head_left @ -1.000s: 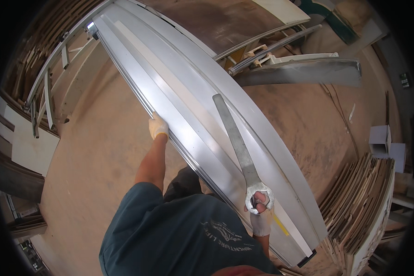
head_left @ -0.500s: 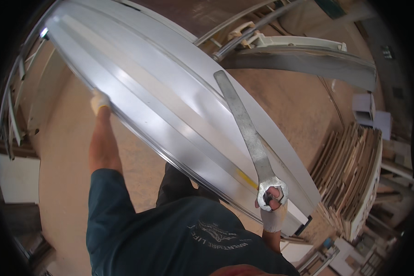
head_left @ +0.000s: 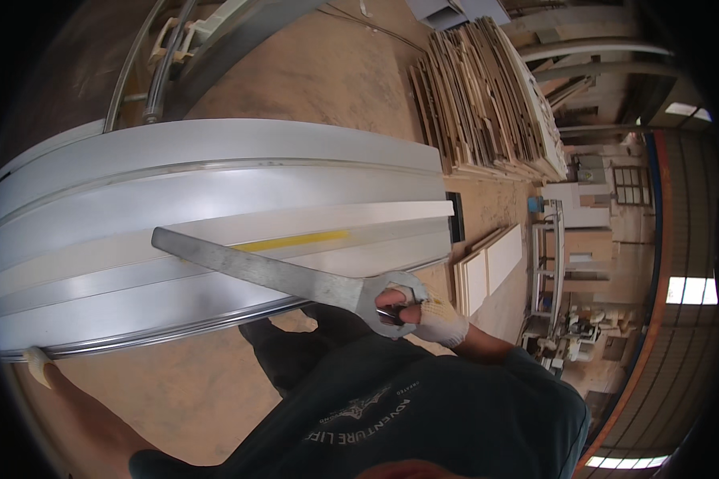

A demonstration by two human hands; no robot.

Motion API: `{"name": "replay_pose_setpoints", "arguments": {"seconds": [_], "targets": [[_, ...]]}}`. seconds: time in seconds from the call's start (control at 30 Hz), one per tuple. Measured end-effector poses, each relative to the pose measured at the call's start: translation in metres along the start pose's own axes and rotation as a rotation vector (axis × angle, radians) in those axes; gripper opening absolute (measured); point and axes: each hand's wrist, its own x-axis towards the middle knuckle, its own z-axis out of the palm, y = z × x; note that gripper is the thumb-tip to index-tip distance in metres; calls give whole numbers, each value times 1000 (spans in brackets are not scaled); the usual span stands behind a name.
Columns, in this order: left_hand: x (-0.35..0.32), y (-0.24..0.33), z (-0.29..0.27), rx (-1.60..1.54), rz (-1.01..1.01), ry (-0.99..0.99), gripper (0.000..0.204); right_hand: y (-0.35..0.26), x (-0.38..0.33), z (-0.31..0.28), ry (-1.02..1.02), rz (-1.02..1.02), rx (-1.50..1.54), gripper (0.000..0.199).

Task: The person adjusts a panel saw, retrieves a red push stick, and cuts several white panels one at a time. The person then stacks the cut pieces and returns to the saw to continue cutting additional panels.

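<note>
A long grey metal straightedge [head_left: 280, 275] is gripped at its handle end by the gloved right hand [head_left: 427, 315], fingers closed, and laid across the long white panel [head_left: 216, 207]. The panel's lower edge is held by the gloved left hand [head_left: 38, 363]; its finger state cannot be told.

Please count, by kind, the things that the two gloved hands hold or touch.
Flat metal tool, in right hand: 1
Long grey panel, gripped at its edge by left hand: 1
Total: 2
</note>
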Motion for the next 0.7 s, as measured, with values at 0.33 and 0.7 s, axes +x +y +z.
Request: {"name": "replay_pose_setpoints", "arguments": {"seconds": [0.33, 0.7], "targets": [[-179, 16, 22, -23, 19, -49, 77, 13, -18, -52, -285, -113, 143, 49], [-496, 24, 14, 168, 111, 47, 61, 23, -41, -249, -137, -405, 183, 51]]}}
